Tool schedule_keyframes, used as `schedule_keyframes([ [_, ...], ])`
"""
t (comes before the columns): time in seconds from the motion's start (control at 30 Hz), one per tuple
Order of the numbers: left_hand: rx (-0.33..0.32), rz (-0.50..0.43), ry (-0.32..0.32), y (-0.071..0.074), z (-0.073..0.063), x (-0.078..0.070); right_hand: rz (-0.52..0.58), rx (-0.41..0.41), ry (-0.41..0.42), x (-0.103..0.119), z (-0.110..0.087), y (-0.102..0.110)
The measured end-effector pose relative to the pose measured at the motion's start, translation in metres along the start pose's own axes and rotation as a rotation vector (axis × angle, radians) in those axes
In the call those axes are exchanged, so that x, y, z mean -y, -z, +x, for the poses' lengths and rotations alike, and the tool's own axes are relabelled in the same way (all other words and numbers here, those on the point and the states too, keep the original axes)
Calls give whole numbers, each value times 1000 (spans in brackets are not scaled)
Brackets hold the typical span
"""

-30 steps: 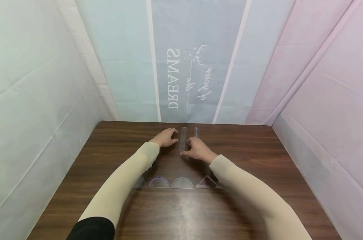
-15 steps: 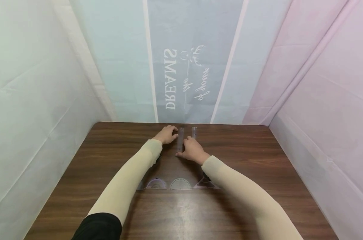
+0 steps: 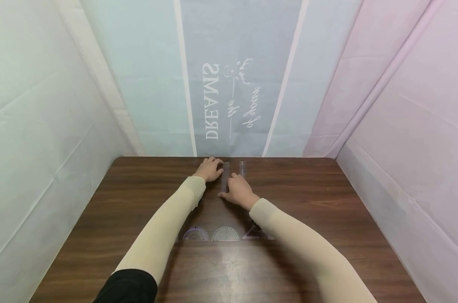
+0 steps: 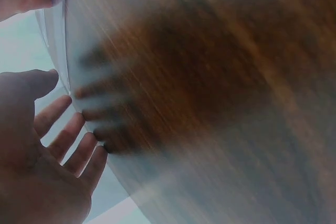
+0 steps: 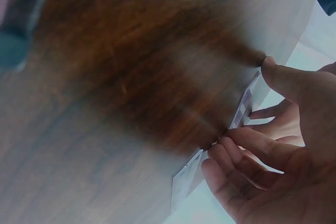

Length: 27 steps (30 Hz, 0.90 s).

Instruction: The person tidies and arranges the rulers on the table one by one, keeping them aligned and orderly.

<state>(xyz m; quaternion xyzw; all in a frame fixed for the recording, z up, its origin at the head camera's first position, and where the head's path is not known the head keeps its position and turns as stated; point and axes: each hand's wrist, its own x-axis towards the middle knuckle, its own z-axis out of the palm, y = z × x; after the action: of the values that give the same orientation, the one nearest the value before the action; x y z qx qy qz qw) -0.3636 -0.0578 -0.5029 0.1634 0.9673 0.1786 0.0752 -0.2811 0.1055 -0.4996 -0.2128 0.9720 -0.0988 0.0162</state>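
A narrow clear ruler lies on the table, pointing away from me, between both hands. My left hand is at its far left side, thumb tip close by its edge; in the left wrist view the left fingers are spread and loosely bent, fingertips on the wood. My right hand is at the near end, thumb tip at the end and loosely bent fingers along the right side. In the right wrist view the ruler runs between thumb and fingertips. A second clear ruler lies parallel, partly hidden behind my right hand.
Nearer me lie a purple-marked protractor, a clear protractor and a set square, partly covered by the right sleeve. The brown wooden table ends at a pale blue cloth backdrop; white cloth hangs at both sides.
The head view has shifted slightly. My left hand has come closer to the ruler's far left side, and my right hand has moved a little left at its near end.
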Motion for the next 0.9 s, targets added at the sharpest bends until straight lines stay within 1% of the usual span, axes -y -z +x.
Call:
schedule_keyframes([
  [0.1, 11, 27, 3, -1, 1, -2, -5, 5, 3, 1, -1, 1],
  [0.27, 21, 46, 8, -3, 4, -5, -31, -3, 2, 1, -3, 2],
  [0.43, 24, 59, 15, -7, 9, 0, -24, -6, -2, 1, -4, 0],
  [0.7, 12, 50, 29, -12, 15, 8, 12, -42, 3, 1, -7, -3],
  [0.9, 1, 54, 29, -15, 18, 7, 22, -35, -9, -3, -7, -5],
])
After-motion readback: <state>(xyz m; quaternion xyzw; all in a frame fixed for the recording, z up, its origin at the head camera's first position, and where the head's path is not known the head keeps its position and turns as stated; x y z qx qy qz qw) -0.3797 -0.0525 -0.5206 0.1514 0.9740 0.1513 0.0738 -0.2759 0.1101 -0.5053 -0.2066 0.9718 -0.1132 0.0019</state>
